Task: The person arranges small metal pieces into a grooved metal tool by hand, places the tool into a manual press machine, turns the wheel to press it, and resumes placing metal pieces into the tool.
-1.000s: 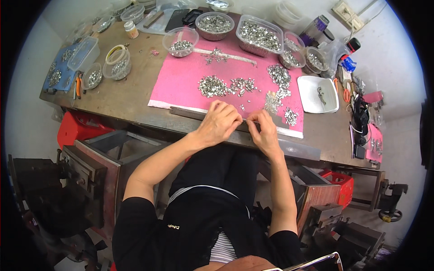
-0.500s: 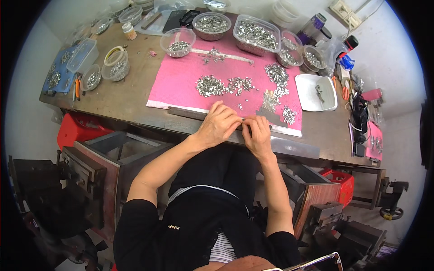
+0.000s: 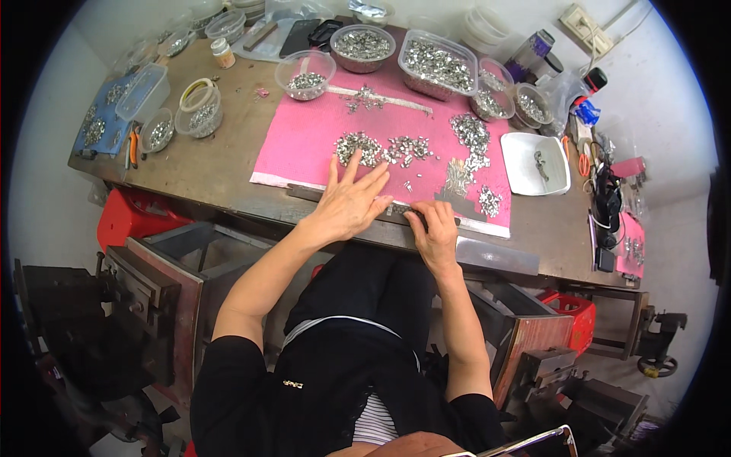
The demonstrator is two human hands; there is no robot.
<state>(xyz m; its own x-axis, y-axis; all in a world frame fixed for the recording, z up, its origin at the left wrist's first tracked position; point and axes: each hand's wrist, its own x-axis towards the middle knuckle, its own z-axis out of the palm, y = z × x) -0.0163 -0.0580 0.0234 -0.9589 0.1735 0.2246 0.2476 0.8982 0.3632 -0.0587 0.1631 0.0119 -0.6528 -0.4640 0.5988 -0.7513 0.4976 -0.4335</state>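
Observation:
My left hand (image 3: 346, 204) lies palm down with its fingers spread, and the fingertips reach the near side of a pile of small silvery metal pieces (image 3: 365, 145) on the pink cloth (image 3: 293, 137). A long dark metal bar (image 3: 304, 193) lies along the table's front edge, passing under my left hand. At the bar's right part my right hand (image 3: 435, 236) is closed, thumb and fingers pinched together; whatever sits between the fingertips is too small to name. A smaller heap of similar pieces (image 3: 410, 149) lies right of the first pile.
Clear tubs of metal pieces (image 3: 435, 65) stand along the back. To the right are a white square dish (image 3: 535, 164) and a group of thin metal pins (image 3: 457, 179). Pliers (image 3: 133, 148) lie on the left. A flat metal plate (image 3: 499, 255) juts from the front edge.
My left hand has left the spot beside my right hand, moved left and forward, and spread its fingers at the pile. The right hand remains at the bar.

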